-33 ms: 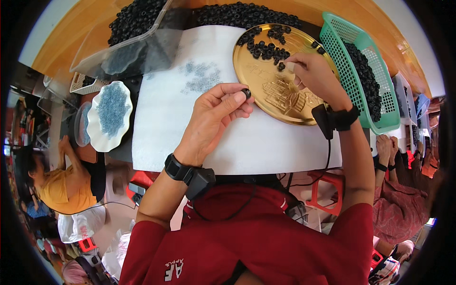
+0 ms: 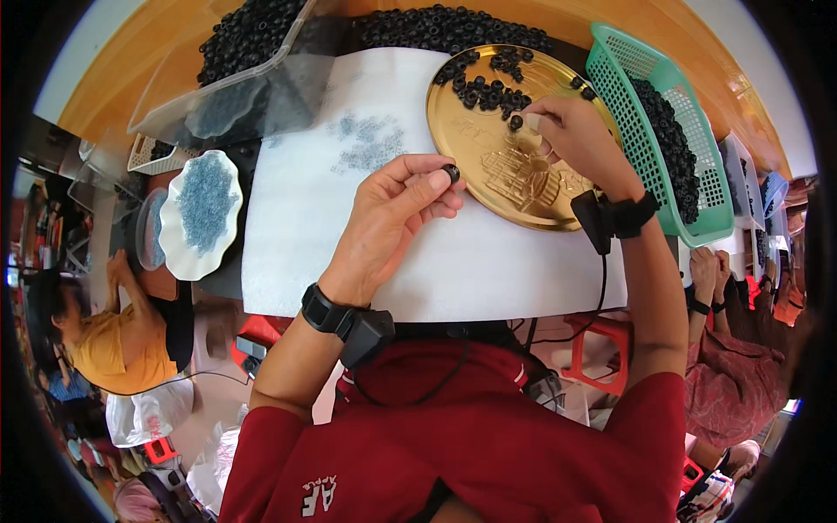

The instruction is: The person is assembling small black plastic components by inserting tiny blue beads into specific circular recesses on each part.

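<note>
One small black ring [image 2: 451, 172] sits pinched between the thumb and forefinger of my left hand [image 2: 397, 218], held over the white foam sheet [image 2: 453, 261], just beside the near rim of the gold tray [image 2: 488, 166]. As far as I can tell it has no real long axis, being round; its hole seems to face up and a little toward me, though it is too small to be sure. My right hand [image 2: 571, 139] is curled narrow over the tray, fingertips closed on another black ring [image 2: 516, 122] at the edge of the small heap of rings [image 2: 488, 83] lying on the tray's far side.

Judging from how things lie, the sorting is far from done: a big pile of black rings [image 2: 453, 26] covers the far end of the table, more fill the clear tub [image 2: 240, 83] at the left, and the green basket [image 2: 697, 227] at my right already holds a long bank of them. A scatter of small grey bits [image 2: 370, 144] lies on the foam, and a white scalloped dish [image 2: 179, 253] of similar grey bits stands at my left.
</note>
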{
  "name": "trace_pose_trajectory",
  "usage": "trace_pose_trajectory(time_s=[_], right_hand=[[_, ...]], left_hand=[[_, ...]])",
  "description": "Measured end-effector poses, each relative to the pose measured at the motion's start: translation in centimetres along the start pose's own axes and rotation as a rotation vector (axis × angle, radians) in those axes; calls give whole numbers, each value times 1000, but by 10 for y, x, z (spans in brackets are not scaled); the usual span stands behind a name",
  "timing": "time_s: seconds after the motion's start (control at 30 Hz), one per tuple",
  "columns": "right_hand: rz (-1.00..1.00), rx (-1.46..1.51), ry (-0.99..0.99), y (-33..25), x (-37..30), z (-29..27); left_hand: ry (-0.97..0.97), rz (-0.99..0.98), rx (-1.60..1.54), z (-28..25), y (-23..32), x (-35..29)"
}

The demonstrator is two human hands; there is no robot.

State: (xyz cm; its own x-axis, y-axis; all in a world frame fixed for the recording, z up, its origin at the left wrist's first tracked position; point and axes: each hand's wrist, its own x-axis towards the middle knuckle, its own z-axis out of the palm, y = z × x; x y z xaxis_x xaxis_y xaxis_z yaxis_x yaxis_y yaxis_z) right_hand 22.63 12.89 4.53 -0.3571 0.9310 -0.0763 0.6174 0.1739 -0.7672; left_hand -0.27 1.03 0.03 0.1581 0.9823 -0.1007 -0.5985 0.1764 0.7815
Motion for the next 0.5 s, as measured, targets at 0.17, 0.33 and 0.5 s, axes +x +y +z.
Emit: trace_pose_trajectory(time_s=[0.17, 0.33, 0.5], right_hand=[[-118, -212, 69, 12, 18, 4], [-399, -464, 130, 15, 34, 12], [-439, -479, 132, 15, 34, 20]], left_hand=[[8, -13, 24, -1, 0, -1], [17, -4, 10, -3, 0, -2], [13, 7, 31, -3, 2, -3]])
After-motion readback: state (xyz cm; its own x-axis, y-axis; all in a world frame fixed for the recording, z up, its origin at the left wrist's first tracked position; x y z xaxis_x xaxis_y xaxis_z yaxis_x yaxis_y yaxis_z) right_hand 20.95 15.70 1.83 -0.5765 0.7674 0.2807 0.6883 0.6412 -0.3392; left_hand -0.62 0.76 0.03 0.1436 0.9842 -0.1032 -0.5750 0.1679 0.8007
